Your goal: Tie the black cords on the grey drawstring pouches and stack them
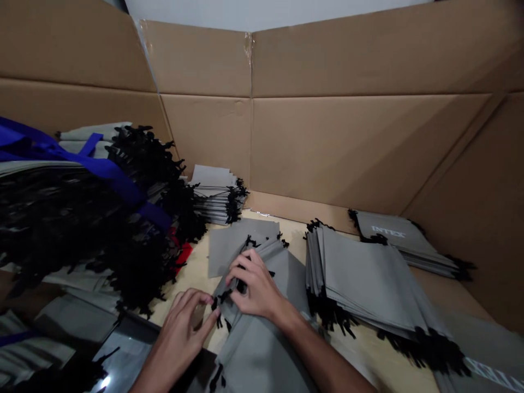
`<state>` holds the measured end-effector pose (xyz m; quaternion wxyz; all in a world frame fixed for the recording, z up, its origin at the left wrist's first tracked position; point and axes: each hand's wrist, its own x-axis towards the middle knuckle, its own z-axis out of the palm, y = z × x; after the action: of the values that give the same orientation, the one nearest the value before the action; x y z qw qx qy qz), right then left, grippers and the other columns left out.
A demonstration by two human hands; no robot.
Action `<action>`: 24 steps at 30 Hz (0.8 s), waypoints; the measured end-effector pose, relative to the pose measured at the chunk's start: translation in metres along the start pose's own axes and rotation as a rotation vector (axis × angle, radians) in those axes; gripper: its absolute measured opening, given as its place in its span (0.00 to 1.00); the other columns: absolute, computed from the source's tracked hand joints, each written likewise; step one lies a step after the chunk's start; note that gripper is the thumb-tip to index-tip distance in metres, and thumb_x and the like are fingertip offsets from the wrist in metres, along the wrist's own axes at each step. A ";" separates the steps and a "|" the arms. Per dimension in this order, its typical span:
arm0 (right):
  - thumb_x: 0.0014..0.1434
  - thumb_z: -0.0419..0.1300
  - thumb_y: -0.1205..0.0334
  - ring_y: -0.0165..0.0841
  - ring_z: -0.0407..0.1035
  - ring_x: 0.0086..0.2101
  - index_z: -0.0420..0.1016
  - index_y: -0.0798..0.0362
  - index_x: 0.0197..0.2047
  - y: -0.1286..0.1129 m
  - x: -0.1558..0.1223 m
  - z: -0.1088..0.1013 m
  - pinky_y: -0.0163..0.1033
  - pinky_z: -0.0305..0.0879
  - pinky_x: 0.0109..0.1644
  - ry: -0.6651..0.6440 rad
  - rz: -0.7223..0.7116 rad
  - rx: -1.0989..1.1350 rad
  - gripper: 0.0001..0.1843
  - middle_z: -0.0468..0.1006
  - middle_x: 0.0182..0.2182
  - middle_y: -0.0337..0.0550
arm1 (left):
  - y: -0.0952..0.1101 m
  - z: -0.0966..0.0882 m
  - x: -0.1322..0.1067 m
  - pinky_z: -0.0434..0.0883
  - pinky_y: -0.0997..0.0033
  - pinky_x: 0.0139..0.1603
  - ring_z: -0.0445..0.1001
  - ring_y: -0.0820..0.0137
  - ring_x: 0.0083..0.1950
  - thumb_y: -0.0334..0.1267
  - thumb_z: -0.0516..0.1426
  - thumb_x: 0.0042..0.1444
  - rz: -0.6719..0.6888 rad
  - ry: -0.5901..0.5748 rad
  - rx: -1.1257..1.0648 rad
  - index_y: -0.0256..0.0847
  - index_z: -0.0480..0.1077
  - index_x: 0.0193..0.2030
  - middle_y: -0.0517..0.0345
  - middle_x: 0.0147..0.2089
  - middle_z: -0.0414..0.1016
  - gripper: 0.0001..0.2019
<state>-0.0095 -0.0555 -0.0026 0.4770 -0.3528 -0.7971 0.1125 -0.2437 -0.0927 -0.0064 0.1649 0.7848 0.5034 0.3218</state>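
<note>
My right hand (254,286) presses down on a grey drawstring bag (262,338) lying on the wooden table, its fingers curled over the bag's black cord end. My left hand (184,322) sits just to the left, fingertips pinched on the black drawstring (219,305) at the same end. More loose grey bags (233,243) lie just beyond the hands.
A tall heap of grey bags with black cords and a blue strap (102,169) fills the left. Neat stacks stand at the back (215,194), right of centre (368,278) and far right, printed INTEX (403,237). Cardboard walls (327,142) enclose the table.
</note>
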 end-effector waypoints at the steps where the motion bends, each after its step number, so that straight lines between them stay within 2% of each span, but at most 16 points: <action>1: 0.50 0.64 0.76 0.41 0.64 0.45 0.75 0.48 0.37 0.000 0.000 -0.001 0.45 0.65 0.52 0.017 -0.007 0.009 0.13 0.77 0.38 0.41 | 0.000 0.000 -0.001 0.77 0.60 0.50 0.81 0.55 0.47 0.47 0.62 0.68 0.012 -0.010 -0.009 0.48 0.78 0.41 0.54 0.43 0.83 0.08; 7: 0.50 0.60 0.78 0.41 0.65 0.44 0.71 0.48 0.37 0.000 0.001 -0.004 0.47 0.66 0.54 0.027 -0.017 0.043 0.15 0.79 0.38 0.40 | -0.003 -0.006 -0.001 0.77 0.64 0.51 0.82 0.59 0.48 0.45 0.56 0.74 0.040 -0.099 -0.081 0.49 0.78 0.43 0.56 0.44 0.83 0.11; 13: 0.49 0.58 0.78 0.42 0.66 0.46 0.70 0.48 0.35 0.000 0.000 -0.003 0.47 0.66 0.53 0.114 0.009 0.124 0.15 0.79 0.39 0.42 | 0.004 0.002 -0.004 0.77 0.57 0.56 0.81 0.55 0.55 0.49 0.57 0.73 -0.049 0.026 -0.010 0.50 0.79 0.54 0.53 0.51 0.82 0.13; 15: 0.48 0.57 0.78 0.42 0.66 0.46 0.70 0.48 0.35 0.000 0.000 -0.003 0.48 0.65 0.54 0.131 0.018 0.134 0.15 0.79 0.39 0.42 | 0.010 0.008 -0.001 0.76 0.54 0.57 0.80 0.53 0.56 0.49 0.59 0.70 -0.065 0.028 -0.002 0.50 0.80 0.52 0.53 0.51 0.82 0.12; 17: 0.48 0.57 0.78 0.42 0.66 0.47 0.70 0.48 0.35 0.001 0.000 -0.003 0.48 0.65 0.54 0.136 0.021 0.130 0.15 0.79 0.39 0.42 | 0.017 0.013 0.004 0.76 0.52 0.56 0.80 0.51 0.54 0.49 0.61 0.66 -0.107 0.025 -0.038 0.48 0.79 0.46 0.52 0.48 0.82 0.10; 19: 0.48 0.56 0.78 0.43 0.66 0.47 0.70 0.48 0.35 0.001 0.001 -0.003 0.49 0.65 0.54 0.138 0.018 0.130 0.15 0.79 0.39 0.42 | 0.023 0.016 0.007 0.77 0.54 0.50 0.80 0.52 0.49 0.48 0.61 0.63 -0.184 0.013 -0.099 0.47 0.77 0.43 0.52 0.44 0.81 0.09; 21: 0.48 0.56 0.78 0.43 0.67 0.46 0.70 0.48 0.35 0.002 0.001 -0.003 0.49 0.65 0.53 0.141 0.021 0.138 0.15 0.79 0.39 0.43 | 0.030 0.018 0.010 0.76 0.58 0.44 0.80 0.56 0.43 0.49 0.60 0.63 -0.247 -0.025 -0.174 0.46 0.74 0.44 0.53 0.42 0.80 0.10; 24: 0.48 0.56 0.77 0.42 0.67 0.46 0.70 0.48 0.35 0.002 0.002 -0.003 0.48 0.66 0.52 0.160 0.028 0.147 0.14 0.80 0.39 0.43 | 0.039 0.021 0.013 0.71 0.64 0.41 0.76 0.61 0.39 0.48 0.59 0.64 -0.284 -0.096 -0.273 0.47 0.70 0.45 0.59 0.41 0.76 0.09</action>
<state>-0.0068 -0.0537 -0.0007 0.5622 -0.3357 -0.7410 0.1489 -0.1994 -0.0962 0.0050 0.3374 0.6905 0.5524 0.3229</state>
